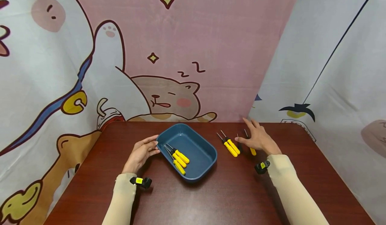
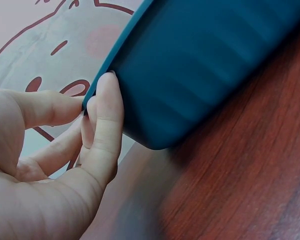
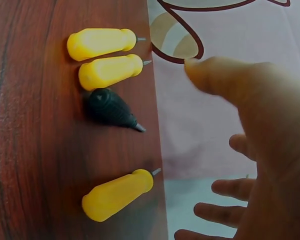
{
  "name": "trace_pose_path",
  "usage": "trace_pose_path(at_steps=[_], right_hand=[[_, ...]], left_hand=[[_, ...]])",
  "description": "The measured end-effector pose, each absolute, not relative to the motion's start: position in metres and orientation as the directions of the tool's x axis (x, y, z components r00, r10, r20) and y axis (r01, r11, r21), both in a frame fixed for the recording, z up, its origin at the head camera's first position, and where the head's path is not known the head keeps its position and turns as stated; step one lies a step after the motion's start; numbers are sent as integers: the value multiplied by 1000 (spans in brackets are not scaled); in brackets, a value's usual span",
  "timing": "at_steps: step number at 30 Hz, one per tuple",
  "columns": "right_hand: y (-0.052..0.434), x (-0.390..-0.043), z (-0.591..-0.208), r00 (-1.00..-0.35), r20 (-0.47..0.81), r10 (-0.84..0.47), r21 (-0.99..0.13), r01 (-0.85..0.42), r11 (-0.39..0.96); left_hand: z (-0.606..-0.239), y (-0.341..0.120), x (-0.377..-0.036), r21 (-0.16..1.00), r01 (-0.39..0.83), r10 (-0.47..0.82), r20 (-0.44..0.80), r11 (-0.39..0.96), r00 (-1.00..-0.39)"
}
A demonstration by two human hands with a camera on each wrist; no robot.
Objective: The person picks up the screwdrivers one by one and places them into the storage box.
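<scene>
A blue rectangular tray [image 1: 197,141] holds several yellow-handled screwdrivers [image 1: 181,156] at its left side. My left hand [image 1: 140,154] pinches the tray's left rim, thumb on one side and fingers against the outer wall, as the left wrist view shows. Over on the right, my right hand [image 1: 257,139] hovers above loose screwdrivers, fingers spread and holding nothing. Two yellow-handled screwdrivers [image 1: 230,148] lie side by side to its left. A black-handled screwdriver [image 3: 110,107] and another yellow-handled one [image 3: 117,195] lie nearest it, partly hidden by the hand in the head view.
Everything is on a dark reddish wooden table [image 1: 223,195]. A cartoon-printed cloth [image 1: 229,51] hangs right behind the table's far edge, and more cloth hangs at both sides.
</scene>
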State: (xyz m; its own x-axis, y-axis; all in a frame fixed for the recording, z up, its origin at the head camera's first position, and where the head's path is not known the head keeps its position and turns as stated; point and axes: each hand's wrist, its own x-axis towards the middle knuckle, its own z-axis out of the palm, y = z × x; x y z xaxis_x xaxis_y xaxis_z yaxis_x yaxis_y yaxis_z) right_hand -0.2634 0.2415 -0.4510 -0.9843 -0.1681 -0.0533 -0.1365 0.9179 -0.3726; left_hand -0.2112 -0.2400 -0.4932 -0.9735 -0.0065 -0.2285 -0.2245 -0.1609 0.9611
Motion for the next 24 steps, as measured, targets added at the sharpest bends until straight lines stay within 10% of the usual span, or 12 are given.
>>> trace_pose_path(at_steps=[24], right_hand=[[249,-264,-469,-990,-102,-97,-339,-57,939]], left_hand=[[-493,-239,-211,965,-213,1,-215,-150,-977]])
